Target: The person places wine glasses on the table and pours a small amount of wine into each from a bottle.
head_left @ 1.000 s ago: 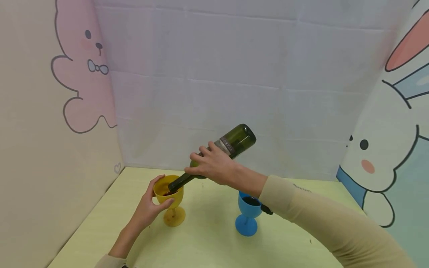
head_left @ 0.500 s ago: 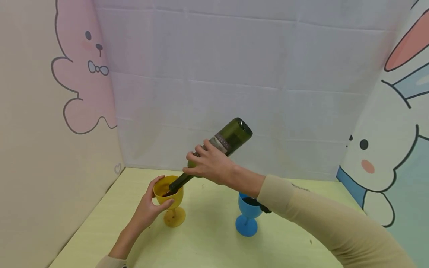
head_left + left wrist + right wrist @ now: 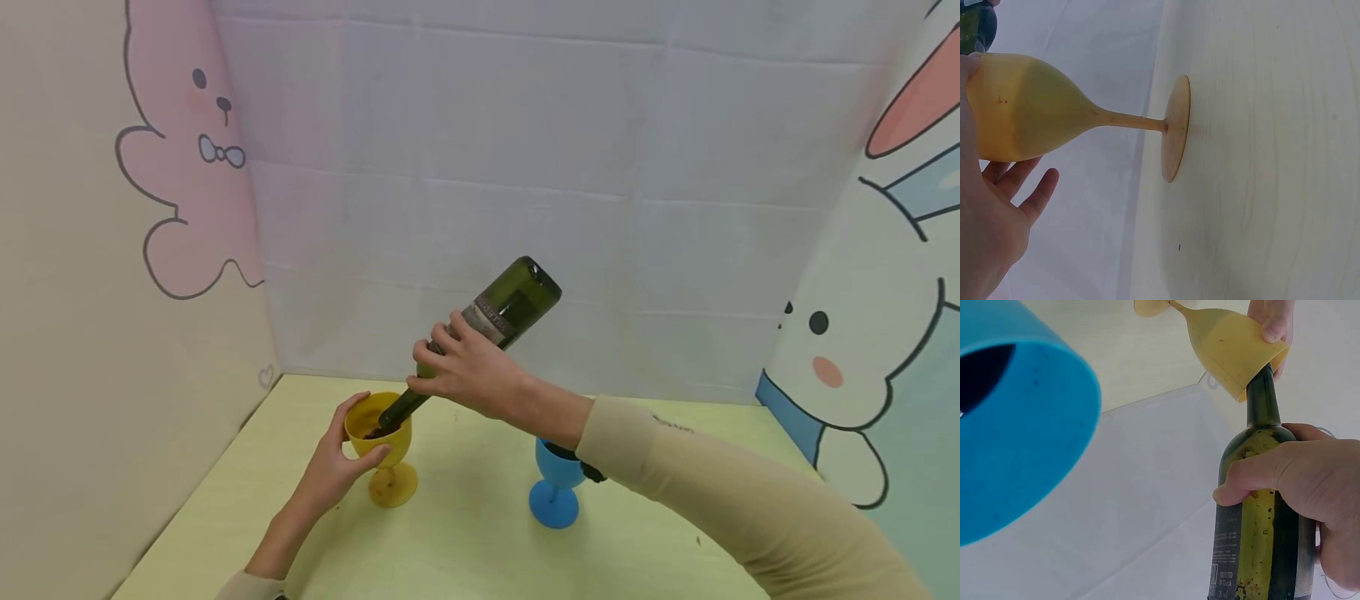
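Observation:
A yellow goblet (image 3: 384, 450) stands on the table at the left, with dark liquid in its bowl. My left hand (image 3: 330, 467) holds that bowl between thumb and fingers; the left wrist view shows the goblet's foot (image 3: 1176, 128) on the tabletop. My right hand (image 3: 472, 371) grips a green glass wine bottle (image 3: 517, 300) around its shoulder. The bottle tilts neck-down to the left, its mouth inside the goblet's rim. In the right wrist view the bottle's neck (image 3: 1262, 400) enters the yellow bowl.
A blue goblet (image 3: 555, 504) holding dark liquid stands to the right, partly hidden under my right forearm and sleeve. The pale table (image 3: 465, 550) ends at a white cloth backdrop (image 3: 450, 208). Side walls carry cartoon animals.
The bottle's base has risen and shifted slightly left, so the bottle tilts more steeply. My right hand has moved a little left with it. The left hand and yellow goblet stay in place.

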Demonstrator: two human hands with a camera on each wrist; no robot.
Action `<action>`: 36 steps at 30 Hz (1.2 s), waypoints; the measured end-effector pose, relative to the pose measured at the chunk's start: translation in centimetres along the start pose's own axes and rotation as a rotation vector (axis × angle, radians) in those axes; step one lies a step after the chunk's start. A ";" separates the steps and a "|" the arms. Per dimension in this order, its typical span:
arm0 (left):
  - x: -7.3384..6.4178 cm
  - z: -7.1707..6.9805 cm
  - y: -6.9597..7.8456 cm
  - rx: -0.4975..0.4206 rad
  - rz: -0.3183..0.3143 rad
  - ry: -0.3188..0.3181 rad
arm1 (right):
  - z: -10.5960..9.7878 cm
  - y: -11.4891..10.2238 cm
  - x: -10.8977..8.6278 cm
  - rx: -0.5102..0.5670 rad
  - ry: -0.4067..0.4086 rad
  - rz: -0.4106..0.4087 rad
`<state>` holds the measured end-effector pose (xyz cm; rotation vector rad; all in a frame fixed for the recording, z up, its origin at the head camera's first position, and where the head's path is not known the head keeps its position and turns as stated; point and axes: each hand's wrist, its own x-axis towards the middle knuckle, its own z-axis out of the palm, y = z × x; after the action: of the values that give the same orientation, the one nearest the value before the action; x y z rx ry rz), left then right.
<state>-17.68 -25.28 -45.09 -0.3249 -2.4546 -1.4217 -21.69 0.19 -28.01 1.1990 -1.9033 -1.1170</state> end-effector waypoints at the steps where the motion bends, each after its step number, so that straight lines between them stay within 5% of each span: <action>1: 0.0 0.0 0.0 -0.002 -0.001 -0.001 | 0.0 0.0 -0.1 0.005 -0.003 0.004; 21: 0.1 0.0 -0.2 0.006 -0.013 0.003 | 2.4 0.5 -2.7 0.285 0.059 0.123; 36: 0.1 -0.1 -0.3 0.003 -0.043 -0.005 | 4.4 0.3 -3.9 0.490 0.005 0.224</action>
<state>-17.92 -25.50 -45.27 -0.2770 -2.4815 -1.4360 -23.96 5.27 -29.93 1.1890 -2.3192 -0.5427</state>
